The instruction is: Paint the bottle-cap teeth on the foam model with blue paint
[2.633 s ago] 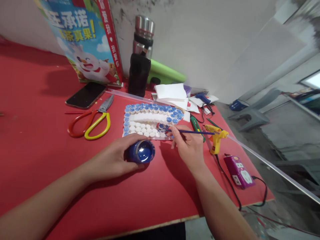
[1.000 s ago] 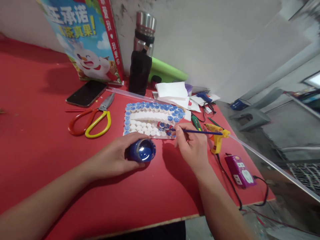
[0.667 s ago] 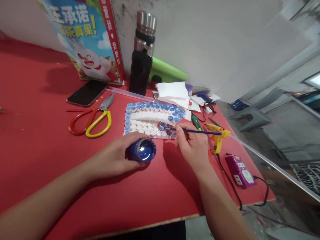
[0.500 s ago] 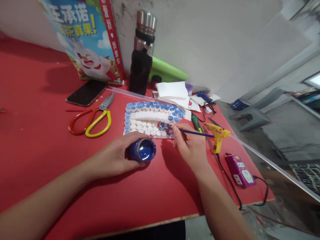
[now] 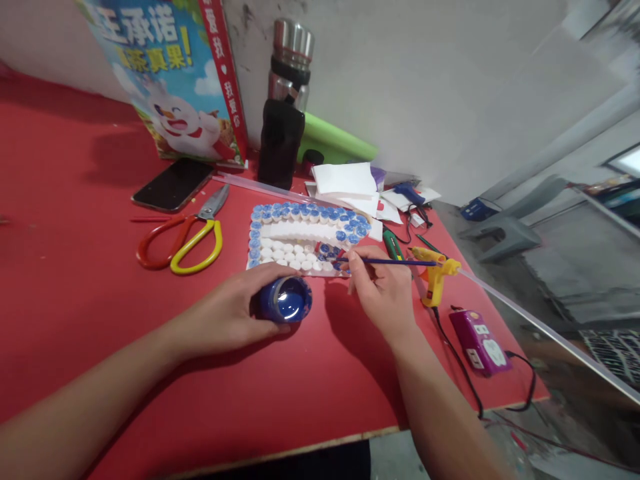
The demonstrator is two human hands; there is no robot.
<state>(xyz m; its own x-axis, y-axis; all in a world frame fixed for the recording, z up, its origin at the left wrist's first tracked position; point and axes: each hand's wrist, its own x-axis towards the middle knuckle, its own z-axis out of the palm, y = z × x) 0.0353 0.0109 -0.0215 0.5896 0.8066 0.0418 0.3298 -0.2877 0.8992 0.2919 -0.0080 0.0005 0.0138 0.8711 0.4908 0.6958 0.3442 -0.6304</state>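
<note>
My left hand is wrapped around a small open jar of blue paint, which tilts toward me near the table's middle. In my right hand a thin paintbrush is pinched, its handle pointing right. The brush tip lies over the lower right of a board covered in small round white pieces. Along the board's top and left edges, and at its right end, the round pieces are blue; those at lower left are white. A smooth white strip runs across between them.
Scissors and a phone lie left of the board. Behind it stand a black bottle, a steel flask and a printed bag. On the right are a yellow glue gun, a green cutter and a purple power box.
My right hand has shifted very slightly, and the paintbrush handle now lies flatter, its back end a little higher and farther right. My left hand and the jar have stayed put.
</note>
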